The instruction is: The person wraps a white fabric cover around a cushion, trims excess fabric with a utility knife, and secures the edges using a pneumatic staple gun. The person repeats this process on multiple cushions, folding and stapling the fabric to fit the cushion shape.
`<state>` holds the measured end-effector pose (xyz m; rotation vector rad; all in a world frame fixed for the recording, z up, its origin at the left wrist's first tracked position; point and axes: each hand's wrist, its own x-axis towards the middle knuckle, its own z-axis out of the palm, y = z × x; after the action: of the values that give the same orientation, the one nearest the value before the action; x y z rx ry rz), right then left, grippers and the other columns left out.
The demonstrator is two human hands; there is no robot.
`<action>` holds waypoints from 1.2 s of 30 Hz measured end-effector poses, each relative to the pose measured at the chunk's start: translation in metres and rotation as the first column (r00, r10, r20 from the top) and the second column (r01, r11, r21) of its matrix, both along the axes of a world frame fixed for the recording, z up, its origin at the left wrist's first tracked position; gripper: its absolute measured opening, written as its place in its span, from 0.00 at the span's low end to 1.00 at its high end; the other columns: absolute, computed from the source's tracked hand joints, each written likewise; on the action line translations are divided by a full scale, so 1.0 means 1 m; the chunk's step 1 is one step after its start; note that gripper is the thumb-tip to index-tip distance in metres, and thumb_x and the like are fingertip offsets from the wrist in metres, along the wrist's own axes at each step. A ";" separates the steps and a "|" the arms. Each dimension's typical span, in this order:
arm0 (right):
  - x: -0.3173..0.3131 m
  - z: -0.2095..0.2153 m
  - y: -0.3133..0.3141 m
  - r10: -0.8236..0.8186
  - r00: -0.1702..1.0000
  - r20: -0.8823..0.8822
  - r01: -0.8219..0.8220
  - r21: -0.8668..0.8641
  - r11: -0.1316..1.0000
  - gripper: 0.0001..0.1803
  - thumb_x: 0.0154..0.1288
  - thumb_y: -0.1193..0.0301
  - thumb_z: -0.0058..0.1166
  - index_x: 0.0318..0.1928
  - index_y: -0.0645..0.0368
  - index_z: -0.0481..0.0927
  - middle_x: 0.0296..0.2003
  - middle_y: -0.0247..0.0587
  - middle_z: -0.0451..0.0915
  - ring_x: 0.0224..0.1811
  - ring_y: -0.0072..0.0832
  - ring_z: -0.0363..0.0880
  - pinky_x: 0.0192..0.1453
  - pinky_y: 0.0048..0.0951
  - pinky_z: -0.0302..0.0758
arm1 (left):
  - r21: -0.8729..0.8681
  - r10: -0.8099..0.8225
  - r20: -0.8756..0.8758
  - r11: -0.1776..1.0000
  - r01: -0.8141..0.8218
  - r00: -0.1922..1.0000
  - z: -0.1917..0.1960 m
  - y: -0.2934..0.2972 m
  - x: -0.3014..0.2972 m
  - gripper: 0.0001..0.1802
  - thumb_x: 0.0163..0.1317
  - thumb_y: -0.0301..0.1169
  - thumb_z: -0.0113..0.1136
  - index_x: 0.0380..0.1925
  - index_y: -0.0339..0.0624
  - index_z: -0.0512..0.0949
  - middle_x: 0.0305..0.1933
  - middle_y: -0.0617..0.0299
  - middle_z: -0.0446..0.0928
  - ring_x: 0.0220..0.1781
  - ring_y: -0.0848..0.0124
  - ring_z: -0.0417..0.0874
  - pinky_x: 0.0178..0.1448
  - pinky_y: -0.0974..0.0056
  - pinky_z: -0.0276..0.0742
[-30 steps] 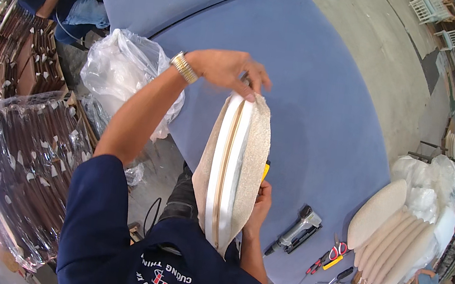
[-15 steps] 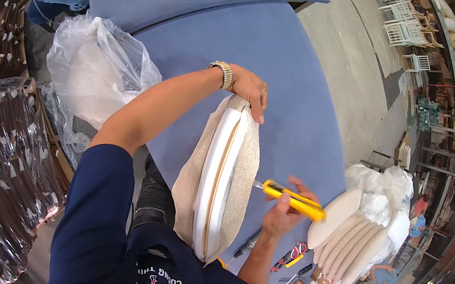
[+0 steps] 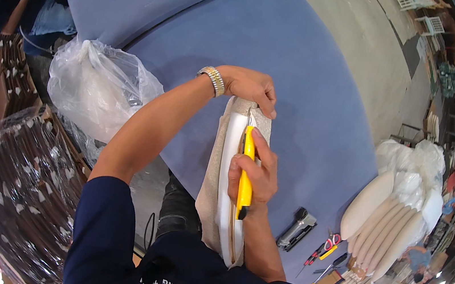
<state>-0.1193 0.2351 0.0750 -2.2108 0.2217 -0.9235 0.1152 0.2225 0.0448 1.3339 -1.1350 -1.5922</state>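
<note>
An upholstered seat pad [image 3: 225, 199], white foam wrapped in beige fabric, is being held on edge against the near rim of a blue padded table [image 3: 314, 96], its lower end close to the person's body. Its top end is being gripped by the left hand [image 3: 249, 87], the fingers curled down over the fabric edge and closed on it; a metal wristwatch [image 3: 212, 80] is being worn on that wrist. A yellow utility knife [image 3: 246, 173] is being held by the right hand [image 3: 255, 174], the fingers wrapped tightly around the handle and the index finger laid along its back. The blade end is being pointed up the pad's narrow edge, toward the left hand's fingers, and the knife is lying along the seam between foam and fabric; whether the blade is cutting cannot be told.

A black staple gun [image 3: 296, 228] is lying on the table just to the right of the right forearm, with red-handled scissors [image 3: 324, 248] near it. A stack of white seat pads [image 3: 383, 226] is resting farther right, partly covered by clear plastic. A large clear plastic bag [image 3: 96, 90] is sitting to the left of the left arm, and plastic-wrapped dark wooden parts [image 3: 9, 182] are being stored at the lower left.
</note>
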 end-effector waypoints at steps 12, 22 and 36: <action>0.010 0.003 0.008 0.051 0.988 -0.147 -0.072 -0.144 0.987 0.14 0.51 0.74 0.69 0.41 0.52 0.86 0.67 0.63 0.74 0.54 0.45 0.83 0.54 0.36 0.81 | -0.002 0.060 0.002 0.998 -0.060 0.998 0.008 0.013 0.002 0.23 0.60 0.43 0.73 0.14 0.42 0.79 0.15 0.75 0.67 0.21 0.81 0.63 0.28 0.66 0.57; 0.014 0.003 0.010 0.023 0.981 -0.194 -0.063 -0.203 0.977 0.12 0.53 0.73 0.69 0.40 0.51 0.84 0.69 0.58 0.73 0.56 0.44 0.82 0.55 0.35 0.80 | -0.008 0.057 -0.013 0.998 -0.057 0.998 0.005 0.013 0.004 0.21 0.60 0.42 0.73 0.15 0.42 0.80 0.15 0.75 0.68 0.20 0.82 0.63 0.27 0.67 0.57; 0.018 0.002 0.010 -0.005 0.980 -0.201 -0.029 -0.164 0.986 0.11 0.55 0.73 0.67 0.39 0.52 0.83 0.67 0.58 0.76 0.51 0.43 0.84 0.54 0.36 0.80 | 0.004 0.066 -0.020 0.998 -0.066 0.998 0.004 0.009 0.002 0.21 0.60 0.42 0.73 0.15 0.42 0.81 0.14 0.75 0.69 0.19 0.82 0.64 0.26 0.67 0.57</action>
<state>-0.1016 0.2452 0.0770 -2.4597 0.2316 -0.7347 0.1173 0.2319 0.0484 1.3417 -1.0657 -1.5571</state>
